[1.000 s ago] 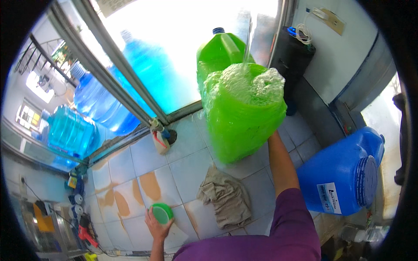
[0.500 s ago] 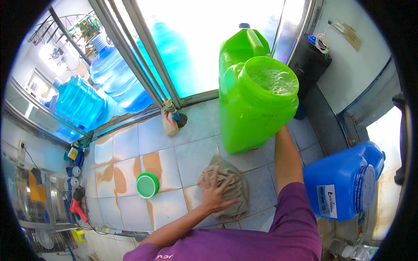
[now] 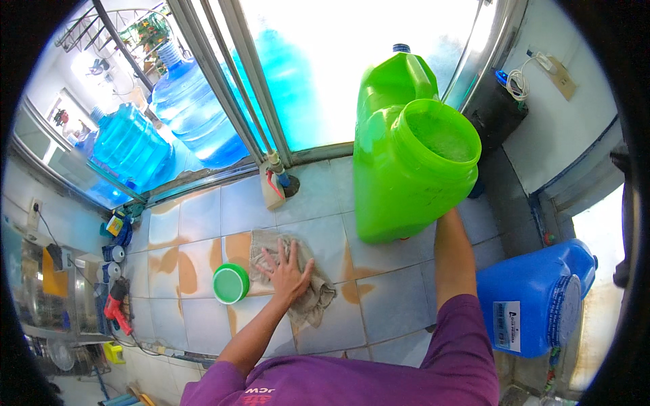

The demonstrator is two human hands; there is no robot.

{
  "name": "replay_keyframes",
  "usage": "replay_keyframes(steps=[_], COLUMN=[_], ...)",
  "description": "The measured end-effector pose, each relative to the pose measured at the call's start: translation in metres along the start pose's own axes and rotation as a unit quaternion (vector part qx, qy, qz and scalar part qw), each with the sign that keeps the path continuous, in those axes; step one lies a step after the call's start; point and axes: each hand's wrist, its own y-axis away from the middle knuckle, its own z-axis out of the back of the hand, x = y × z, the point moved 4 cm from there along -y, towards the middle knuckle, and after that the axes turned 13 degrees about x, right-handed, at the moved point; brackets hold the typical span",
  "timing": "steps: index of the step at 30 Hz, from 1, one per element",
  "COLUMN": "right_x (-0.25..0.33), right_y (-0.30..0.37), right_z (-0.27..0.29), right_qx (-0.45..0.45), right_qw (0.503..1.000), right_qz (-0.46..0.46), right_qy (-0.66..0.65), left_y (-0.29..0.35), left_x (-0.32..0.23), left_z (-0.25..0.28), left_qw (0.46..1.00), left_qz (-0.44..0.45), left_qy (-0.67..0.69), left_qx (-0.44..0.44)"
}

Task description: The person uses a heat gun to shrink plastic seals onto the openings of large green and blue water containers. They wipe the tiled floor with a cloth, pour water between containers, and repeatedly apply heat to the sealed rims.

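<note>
Evidently our left grip (image 3: pixel 290 272) is released, fingers spread flat over the grey cloth (image 3: pixel 317 298) on the tiled surface (image 3: pixel 393 308), perhaps so the palm covers more of it. At its nine o'clock sits the green cap (image 3: pixel 231 284), apparently off because the jug's mouth is uncovered. Farther, at two o'clock, the green jug (image 3: pixel 406 183) stands upright, probably to contain its liquid; our right grip hides behind it, and we cannot tell its hold.

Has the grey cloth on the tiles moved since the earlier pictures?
Yes: judged against the fixed tiles, the grey cloth has moved left, uncovering brown marks on its right.
</note>
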Motion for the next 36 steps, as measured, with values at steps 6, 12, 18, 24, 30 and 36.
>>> replay_keyframes(steps=[6,12,18,24,30,36], right_x=[0.006,0.015,0.033,0.042,0.047,0.043], right_y=[-0.003,-0.008,-0.014,-0.018,-0.004,0.014], right_z=[0.004,0.006,0.014,0.014,0.023,0.026], right_qx=[0.009,0.019,0.043,0.068,0.084,0.103], right_qw=[1.0,1.0,0.998,0.996,0.994,0.993], right_qz=[0.001,-0.005,-0.025,-0.038,-0.06,-0.062], right_qy=[0.008,0.014,0.026,0.045,0.033,-0.015], left_y=[0.005,0.035,0.089,0.098,0.098,0.069], left_x=[-0.107,-0.049,0.122,0.156,0.165,0.128], left_z=[-0.021,0.004,0.059,0.042,0.082,0.141], left_qw=[0.981,0.949,0.976,0.989,0.938,0.773], left_qz=[-0.194,-0.228,0.029,0.075,0.008,-0.118], left_qy=[-0.01,0.208,0.081,0.07,0.262,0.587], left_qx=[0.026,-0.063,-0.199,-0.104,-0.228,-0.208])
